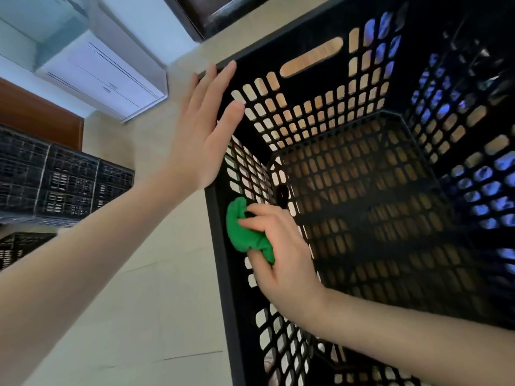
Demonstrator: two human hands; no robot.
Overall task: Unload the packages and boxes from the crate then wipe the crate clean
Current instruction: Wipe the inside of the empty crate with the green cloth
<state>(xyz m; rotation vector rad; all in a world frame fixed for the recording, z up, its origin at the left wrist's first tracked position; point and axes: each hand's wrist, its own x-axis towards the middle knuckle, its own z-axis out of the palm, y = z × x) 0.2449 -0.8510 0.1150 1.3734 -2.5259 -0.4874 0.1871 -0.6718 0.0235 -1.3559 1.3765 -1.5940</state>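
Observation:
A black plastic crate (328,126) with slotted lattice walls fills the right half of the view, and nothing lies inside it. My left hand (204,132) presses flat with straight fingers against the outside of its left wall, near the top corner. My right hand (276,246) reaches inside the crate and pinches a bunched green cloth (242,229) against the inner face of that same left wall, just below the rim.
Pale tiled floor (156,288) spreads left of the crate. Other black crates (64,179) are stacked at the left edge. A white floor-standing appliance (103,68) stands at the upper left, beside a brown wooden panel (36,115). Blue items show through the crate's right wall.

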